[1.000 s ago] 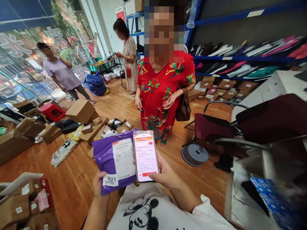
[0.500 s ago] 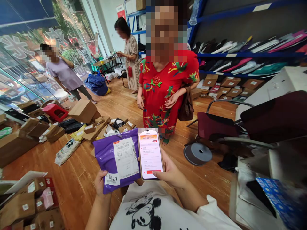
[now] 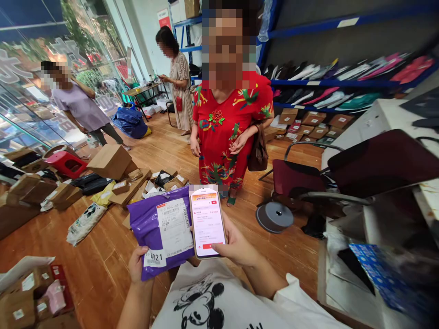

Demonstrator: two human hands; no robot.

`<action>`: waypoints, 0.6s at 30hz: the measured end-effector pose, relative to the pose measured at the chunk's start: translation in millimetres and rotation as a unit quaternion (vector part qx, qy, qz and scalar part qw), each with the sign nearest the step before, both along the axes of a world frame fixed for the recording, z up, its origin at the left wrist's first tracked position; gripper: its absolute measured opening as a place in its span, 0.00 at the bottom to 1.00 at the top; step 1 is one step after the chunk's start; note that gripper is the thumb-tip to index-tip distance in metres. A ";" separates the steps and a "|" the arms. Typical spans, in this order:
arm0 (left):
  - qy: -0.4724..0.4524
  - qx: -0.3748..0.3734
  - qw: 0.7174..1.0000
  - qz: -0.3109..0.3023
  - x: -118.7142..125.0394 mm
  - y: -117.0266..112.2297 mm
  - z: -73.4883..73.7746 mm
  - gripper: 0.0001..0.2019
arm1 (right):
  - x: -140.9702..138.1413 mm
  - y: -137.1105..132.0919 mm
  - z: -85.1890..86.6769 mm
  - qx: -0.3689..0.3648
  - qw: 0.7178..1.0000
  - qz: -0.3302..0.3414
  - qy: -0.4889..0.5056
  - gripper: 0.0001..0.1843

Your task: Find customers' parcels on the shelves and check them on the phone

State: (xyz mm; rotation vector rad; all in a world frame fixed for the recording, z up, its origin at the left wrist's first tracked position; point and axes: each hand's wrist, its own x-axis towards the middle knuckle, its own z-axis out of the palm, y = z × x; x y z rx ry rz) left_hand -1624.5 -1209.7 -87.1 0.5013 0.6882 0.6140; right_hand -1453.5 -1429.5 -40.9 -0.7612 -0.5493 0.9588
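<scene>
My left hand (image 3: 137, 265) grips the lower corner of a purple parcel bag (image 3: 151, 228) with a white shipping label (image 3: 174, 226). My right hand (image 3: 236, 246) holds a smartphone (image 3: 207, 223) upright beside the bag, thumb resting on the lower part of its lit screen. The phone overlaps the bag's right edge. A person in a red flowered dress (image 3: 228, 132) stands facing me just beyond the phone, hands clasped, a brown bag on one arm.
Cardboard boxes (image 3: 109, 161) and parcels litter the wooden floor at left. A dark red chair (image 3: 343, 176) and a grey tape roll (image 3: 274, 217) sit at right. Blue shelves (image 3: 343, 84) hold parcels. Two other people (image 3: 80, 107) stand further back near the glass front.
The view has swung slightly; the bag and phone stay held together in front of me, dropping a little in view. The person in red stands in the same place.
</scene>
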 end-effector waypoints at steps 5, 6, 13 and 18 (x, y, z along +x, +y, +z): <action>0.019 -0.033 0.999 0.008 12.8 2.3 -6.6 0.22 | -1.2 0.5 5.8 0.014 1.000 -0.004 0.019 0.52; 0.019 -0.040 0.999 -0.009 21.5 3.0 -6.9 0.20 | -1.0 0.0 6.5 0.016 0.999 -0.004 0.029 0.53; 0.065 -0.050 0.992 -0.097 156.8 5.4 -7.4 0.08 | 1.4 4.4 -1.5 -0.018 0.985 -0.087 0.145 0.40; 0.025 -0.028 0.995 -0.096 247.8 1.6 -6.9 0.07 | 7.9 10.7 -10.0 -0.059 0.953 -0.186 0.231 0.20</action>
